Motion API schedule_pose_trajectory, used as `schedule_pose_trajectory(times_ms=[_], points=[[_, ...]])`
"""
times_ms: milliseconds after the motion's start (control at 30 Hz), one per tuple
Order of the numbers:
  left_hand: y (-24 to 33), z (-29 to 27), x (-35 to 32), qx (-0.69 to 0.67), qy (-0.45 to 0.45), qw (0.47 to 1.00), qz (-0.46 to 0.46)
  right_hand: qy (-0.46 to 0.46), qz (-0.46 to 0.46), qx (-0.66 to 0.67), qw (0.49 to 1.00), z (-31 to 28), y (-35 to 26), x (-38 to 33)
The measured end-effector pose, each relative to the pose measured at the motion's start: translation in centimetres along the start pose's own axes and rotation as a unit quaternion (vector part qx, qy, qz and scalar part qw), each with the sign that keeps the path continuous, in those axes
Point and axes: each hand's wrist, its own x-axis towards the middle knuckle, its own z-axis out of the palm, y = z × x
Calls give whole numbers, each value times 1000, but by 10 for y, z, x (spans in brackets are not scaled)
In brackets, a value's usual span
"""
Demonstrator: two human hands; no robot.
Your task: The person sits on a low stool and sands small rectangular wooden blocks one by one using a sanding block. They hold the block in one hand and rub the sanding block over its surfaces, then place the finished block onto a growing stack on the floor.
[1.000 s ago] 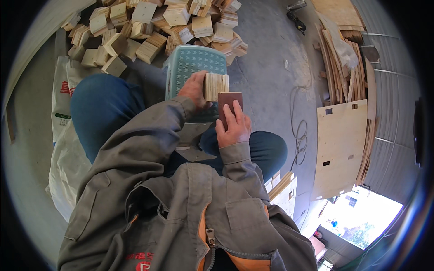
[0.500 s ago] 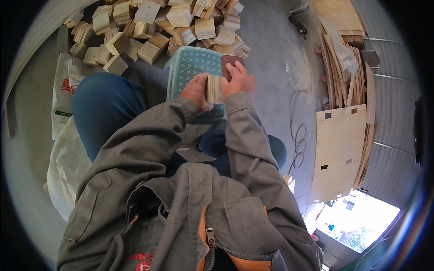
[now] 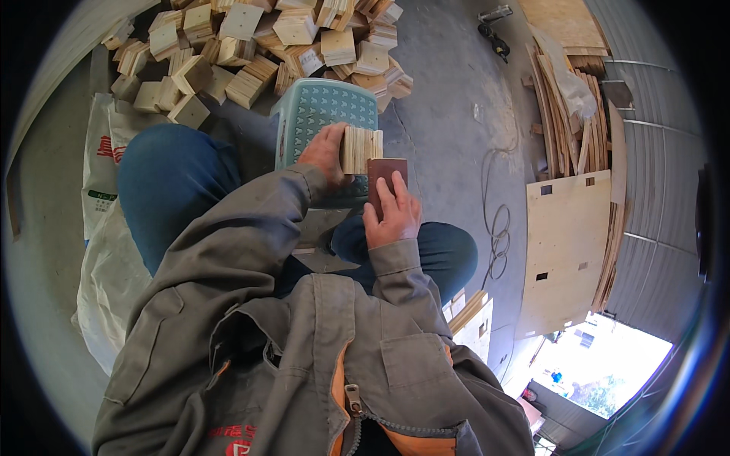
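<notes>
A squared plywood block [image 3: 361, 151], its pale layers showing in stripes, rests over the teal plastic stool [image 3: 327, 104]. My left hand [image 3: 327, 153] grips it from the left side, with the thumb hidden. In my right hand [image 3: 395, 213] is a flat reddish-brown rectangular piece [image 3: 386, 172] with a pale top edge. The fingers of that hand lie across its face. Its upper end meets or overlaps the block's lower right corner; I cannot tell whether they touch.
Beyond the stool lies a heap of plywood blocks [image 3: 247, 85]. A white sack [image 3: 106, 266] is by my left knee. To the right are a cable loop [image 3: 498, 239], a dark power tool [image 3: 494, 42], leaning plywood sheets [image 3: 566, 258] and wood strips [image 3: 559, 114].
My right hand has drawn the reddish-brown piece back toward me, from beyond the block's right side to its near right corner. My left hand still holds the block, whose striped side shows wider.
</notes>
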Motion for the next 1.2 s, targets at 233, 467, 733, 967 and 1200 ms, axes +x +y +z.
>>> schedule_pose_trajectory(times_ms=[233,467,733,967,1200], points=[[-6,5,1,-9,23,1000,7,21,36,20,999,23,3,70],[-1,2,1,-3,2,1000,0,-28,75,-10,997,36,6,142],[-13,11,2,-3,39,999,25,36,-36,68,996,27,12,51],[-12,11,2,-7,35,999,27,28,-60,103,992,13,7,-5],[-9,7,3,-7,7,1000,13,47,-38,100,993,34,10,78]])
